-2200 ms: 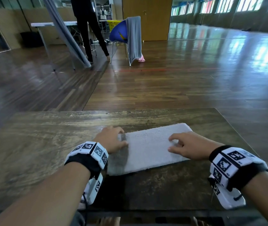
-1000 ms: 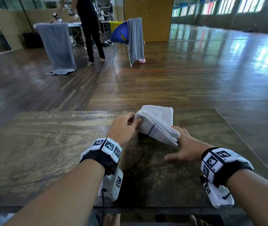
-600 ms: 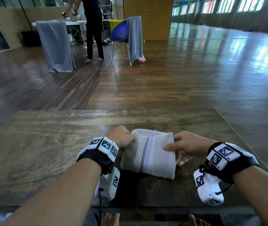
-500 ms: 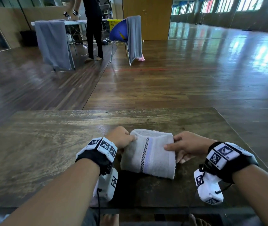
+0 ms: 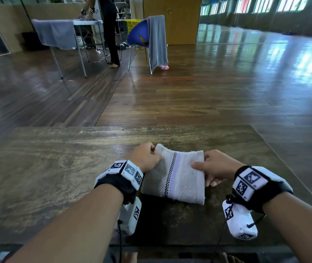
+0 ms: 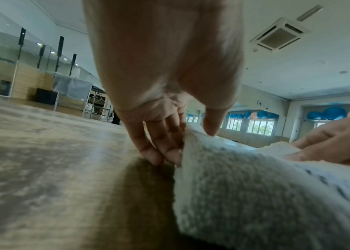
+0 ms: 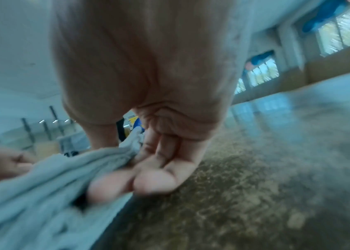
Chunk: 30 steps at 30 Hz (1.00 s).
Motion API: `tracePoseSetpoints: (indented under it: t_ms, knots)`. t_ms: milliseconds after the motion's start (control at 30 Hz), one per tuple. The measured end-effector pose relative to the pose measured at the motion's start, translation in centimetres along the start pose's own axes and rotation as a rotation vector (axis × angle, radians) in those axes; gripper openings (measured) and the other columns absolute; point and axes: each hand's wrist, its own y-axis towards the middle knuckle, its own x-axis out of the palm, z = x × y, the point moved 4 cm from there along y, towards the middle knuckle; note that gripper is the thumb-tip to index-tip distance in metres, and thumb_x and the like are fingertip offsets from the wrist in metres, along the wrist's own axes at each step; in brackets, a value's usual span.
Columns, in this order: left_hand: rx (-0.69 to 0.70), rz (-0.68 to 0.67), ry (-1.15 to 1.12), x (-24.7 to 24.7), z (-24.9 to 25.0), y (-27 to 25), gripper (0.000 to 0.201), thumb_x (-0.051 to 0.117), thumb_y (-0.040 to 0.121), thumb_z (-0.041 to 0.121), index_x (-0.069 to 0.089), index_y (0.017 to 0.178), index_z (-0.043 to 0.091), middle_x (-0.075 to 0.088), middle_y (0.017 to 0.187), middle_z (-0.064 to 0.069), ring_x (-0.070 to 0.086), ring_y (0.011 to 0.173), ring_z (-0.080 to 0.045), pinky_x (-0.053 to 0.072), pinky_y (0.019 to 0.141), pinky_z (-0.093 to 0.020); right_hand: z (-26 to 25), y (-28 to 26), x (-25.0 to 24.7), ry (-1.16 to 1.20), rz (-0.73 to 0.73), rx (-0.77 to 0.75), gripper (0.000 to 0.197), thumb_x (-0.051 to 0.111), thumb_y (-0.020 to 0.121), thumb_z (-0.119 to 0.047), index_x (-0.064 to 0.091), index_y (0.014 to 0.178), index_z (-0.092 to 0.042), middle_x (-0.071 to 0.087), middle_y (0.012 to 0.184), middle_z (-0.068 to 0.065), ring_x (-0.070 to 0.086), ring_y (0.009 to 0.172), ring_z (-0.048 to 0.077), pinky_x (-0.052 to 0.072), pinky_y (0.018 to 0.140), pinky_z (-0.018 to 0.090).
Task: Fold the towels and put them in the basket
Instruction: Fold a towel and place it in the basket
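A small folded pale grey towel (image 5: 176,177) with a checked stripe lies on the wooden table (image 5: 47,177), its far edge slightly raised. My left hand (image 5: 147,158) pinches its far left corner, thumb on top and fingers beneath (image 6: 170,150). My right hand (image 5: 211,166) grips the right side, thumb on top and fingers under the folded layers (image 7: 148,177). The towel (image 6: 266,194) fills the lower right of the left wrist view, and the towel's (image 7: 41,194) stacked edges show in the right wrist view. No basket is near my hands.
Beyond the table is bare wooden floor. Far back, a person (image 5: 109,31) stands at a white table draped with a grey towel (image 5: 56,35). A blue chair (image 5: 140,37) carries another grey towel (image 5: 157,40), with a yellow basket (image 5: 132,25) behind it.
The long flat towel was folded in half into a small stack and set down. In the last half second my hands stay on its sides, and its far edge lifts slightly.
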Motion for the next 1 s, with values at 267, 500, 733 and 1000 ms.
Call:
tracePoseSetpoints:
  t_ms: [267,500,733,1000]
  knots:
    - [0.153,0.177,-0.086,-0.7,0.6,-0.6,0.049,0.064,0.093,0.019,0.043,0.138,0.017,0.059,0.109,-0.003,0.060,0.098,-0.021,0.051,0.088,-0.036,-0.6,-0.3,-0.2,-0.544,0.194,-0.002,0.048,0.049,0.082,-0.073,0.049,0.114,-0.037,0.061,0.126,-0.001,0.059,0.114,0.028,0.047,0.091,0.043]
    - [0.158,0.113,0.159,-0.2,0.4,-0.2,0.042,0.068,0.087,0.033,0.054,0.126,0.025,0.044,0.132,-0.007,0.036,0.128,-0.027,0.038,0.108,-0.046,-0.6,-0.8,-1.0,-0.593,0.311,-0.034,0.075,0.037,0.082,-0.079,0.056,0.048,-0.014,0.066,0.058,-0.006,0.064,0.062,0.015,0.039,0.060,0.030]
    - [0.315,0.083,0.237,0.5,1.9,-0.2,0.010,0.065,0.089,0.029,0.065,0.098,0.025,0.053,0.111,-0.002,0.045,0.111,-0.017,0.045,0.096,-0.036,-2.1,-1.8,-1.8,-0.479,0.583,-0.239,0.042,0.049,0.086,-0.046,0.051,0.058,-0.015,0.059,0.057,-0.005,0.057,0.054,0.018,0.036,0.052,0.027]
    - [0.395,-0.130,0.228,1.3,2.3,-0.5,0.026,0.070,0.085,0.043,0.071,0.105,0.026,0.057,0.105,0.005,0.051,0.095,-0.008,0.045,0.086,-0.027,-1.6,-1.5,-1.1,-0.459,0.349,-0.315,0.010,0.060,0.083,-0.043,0.068,0.077,-0.042,0.063,0.074,-0.016,0.061,0.078,0.010,0.050,0.071,0.032]
